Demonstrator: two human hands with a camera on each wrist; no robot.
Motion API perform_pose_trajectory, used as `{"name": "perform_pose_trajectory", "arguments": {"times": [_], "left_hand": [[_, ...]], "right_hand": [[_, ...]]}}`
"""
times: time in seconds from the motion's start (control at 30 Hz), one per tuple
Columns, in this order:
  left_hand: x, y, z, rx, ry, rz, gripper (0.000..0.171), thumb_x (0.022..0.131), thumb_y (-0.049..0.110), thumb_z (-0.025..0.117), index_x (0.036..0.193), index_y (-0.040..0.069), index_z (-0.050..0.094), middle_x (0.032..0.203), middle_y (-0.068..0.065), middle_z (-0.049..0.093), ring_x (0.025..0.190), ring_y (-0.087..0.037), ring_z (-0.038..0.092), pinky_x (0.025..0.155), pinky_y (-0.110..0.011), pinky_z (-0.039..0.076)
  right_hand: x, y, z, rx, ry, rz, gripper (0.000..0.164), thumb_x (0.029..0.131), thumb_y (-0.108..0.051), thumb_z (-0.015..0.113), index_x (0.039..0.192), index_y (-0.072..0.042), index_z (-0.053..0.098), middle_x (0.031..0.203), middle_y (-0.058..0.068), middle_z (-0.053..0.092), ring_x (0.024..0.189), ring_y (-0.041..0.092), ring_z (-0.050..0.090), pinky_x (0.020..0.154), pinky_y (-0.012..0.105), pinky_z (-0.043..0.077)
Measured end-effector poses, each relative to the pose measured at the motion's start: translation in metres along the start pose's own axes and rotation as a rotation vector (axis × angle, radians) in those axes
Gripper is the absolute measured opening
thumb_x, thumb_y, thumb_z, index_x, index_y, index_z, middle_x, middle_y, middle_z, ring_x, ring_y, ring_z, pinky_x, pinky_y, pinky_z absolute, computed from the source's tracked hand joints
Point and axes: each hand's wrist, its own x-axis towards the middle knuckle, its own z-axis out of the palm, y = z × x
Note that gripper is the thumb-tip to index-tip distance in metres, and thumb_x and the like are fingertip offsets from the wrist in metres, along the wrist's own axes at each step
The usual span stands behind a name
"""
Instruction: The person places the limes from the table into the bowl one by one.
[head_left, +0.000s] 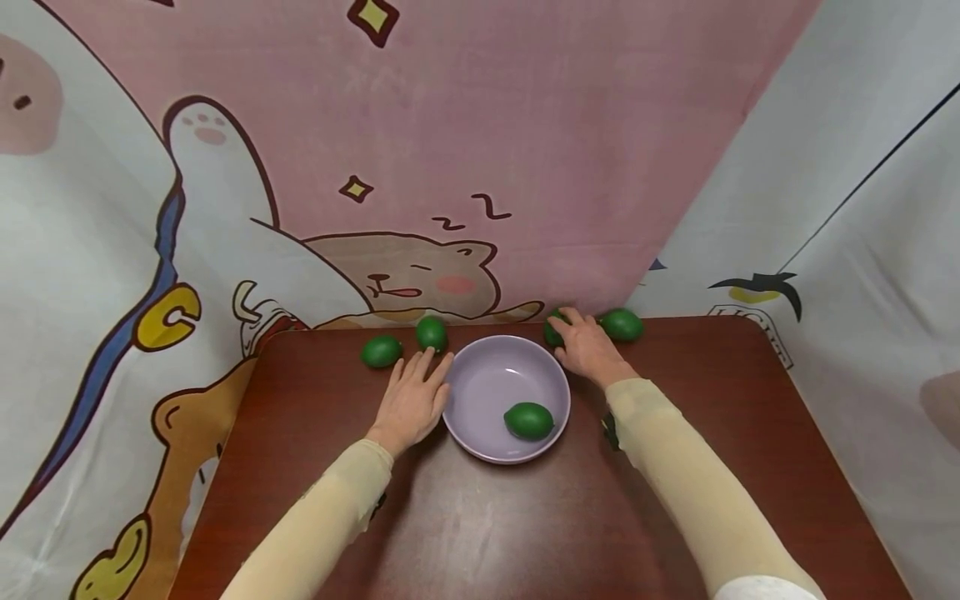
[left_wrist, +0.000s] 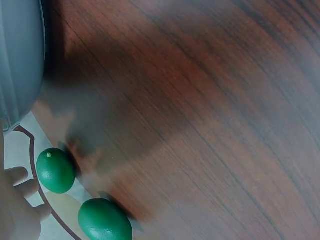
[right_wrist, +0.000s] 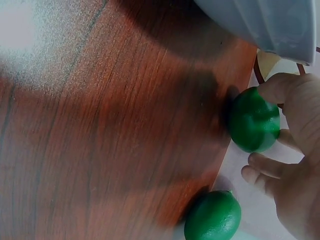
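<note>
A lilac bowl point(head_left: 474, 400) stands mid-table with one green lime point(head_left: 528, 422) lying inside, toward its near right. Left of the bowl, my left hand point(head_left: 408, 404) hovers with fingers extended, holding nothing. Two limes are just beyond it: an upright one point(head_left: 431, 333) near the fingertips and another lime point(head_left: 382, 352) farther left. Behind the bowl's right side, my right hand point(head_left: 590, 346) has its thumb and fingers curved round a lime point(right_wrist: 252, 122), the thumb touching it in the right wrist view. Beside that hand sits another lime point(head_left: 622, 325).
The dark brown wooden table point(head_left: 502, 533) ends just behind the limes. A cartoon-printed cloth point(head_left: 570, 150) hangs directly behind that back edge and along both sides.
</note>
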Motion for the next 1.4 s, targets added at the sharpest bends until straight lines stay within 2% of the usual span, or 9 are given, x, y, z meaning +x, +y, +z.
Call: {"name": "perform_pose_trajectory", "arguments": {"times": [0.33,0.53,0.83,1.13,1.4], "left_hand": [[0.000,0.000,0.003,0.022,-0.006,0.010,0.053,0.111,0.036,0.041,0.161,0.020,0.040,0.162,-0.019,0.039,0.148,-0.038,0.039,0.121,-0.060,0.026],[0.000,0.001,0.001,0.020,-0.014,0.007,0.053,0.111,0.036,0.042,0.161,0.020,0.039,0.162,-0.019,0.039,0.148,-0.038,0.038,0.122,-0.060,0.025],[0.002,-0.001,-0.001,0.029,-0.002,0.015,0.053,0.110,0.035,0.044,0.160,0.020,0.041,0.161,-0.019,0.040,0.148,-0.038,0.038,0.122,-0.061,0.026],[0.002,-0.001,0.000,0.026,-0.014,0.015,0.053,0.110,0.035,0.042,0.161,0.020,0.039,0.162,-0.020,0.039,0.149,-0.039,0.037,0.123,-0.061,0.024],[0.000,0.000,-0.001,0.033,-0.005,0.023,0.053,0.110,0.034,0.044,0.160,0.017,0.041,0.161,-0.018,0.040,0.149,-0.038,0.038,0.123,-0.061,0.023]], "right_hand": [[-0.006,0.006,0.002,0.074,-0.008,0.068,0.063,0.096,-0.015,0.065,0.155,-0.004,0.044,0.154,0.028,0.030,0.126,0.053,0.050,0.100,0.063,0.048],[-0.008,0.009,0.006,0.105,0.020,0.036,0.059,0.096,-0.012,0.066,0.148,0.000,0.043,0.157,0.028,0.031,0.124,0.055,0.052,0.104,0.062,0.046],[-0.008,0.010,0.003,0.078,0.056,0.009,0.049,0.095,-0.012,0.067,0.138,0.005,0.049,0.146,0.026,0.044,0.122,0.050,0.055,0.107,0.059,0.044],[-0.018,0.010,0.007,0.097,0.027,0.017,0.060,0.098,-0.021,0.070,0.149,0.001,0.047,0.149,0.024,0.041,0.122,0.050,0.055,0.106,0.059,0.047],[-0.027,0.007,0.010,0.100,0.038,0.018,0.057,0.096,-0.019,0.074,0.144,-0.001,0.050,0.146,0.022,0.042,0.120,0.046,0.056,0.104,0.058,0.049]]}}
